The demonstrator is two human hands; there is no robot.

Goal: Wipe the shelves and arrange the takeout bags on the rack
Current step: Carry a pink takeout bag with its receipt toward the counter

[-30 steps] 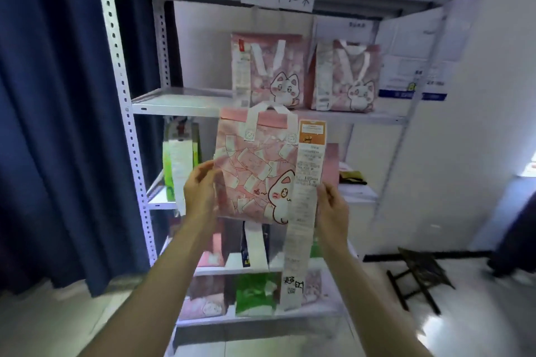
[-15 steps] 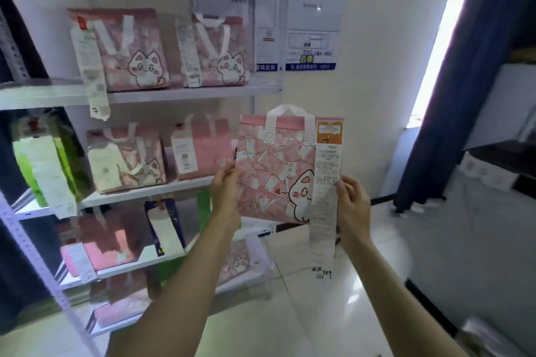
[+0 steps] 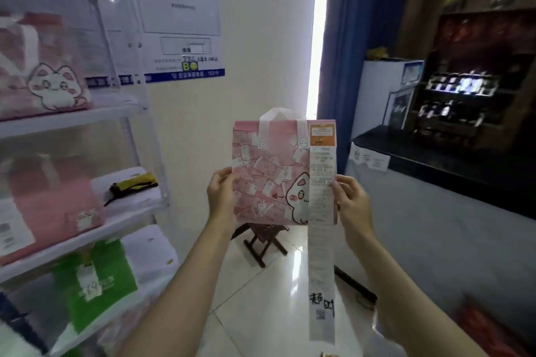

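Blue curtain (image 3: 345,38) beside a bright window strip; posted notice (image 3: 179,17) on the cream wall; folding stool (image 3: 264,243) on the tiled floor; dark counter (image 3: 452,165) before a display cabinet (image 3: 475,72).

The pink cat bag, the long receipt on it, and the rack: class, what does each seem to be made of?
Pink cat bag: probably non-woven fabric or coated paper; matte, flat, with white strap handles.
Receipt: thin printed paper, hanging limp below the bag.
Rack: likely white-painted metal; a thin, slightly glossy upright and shelves.
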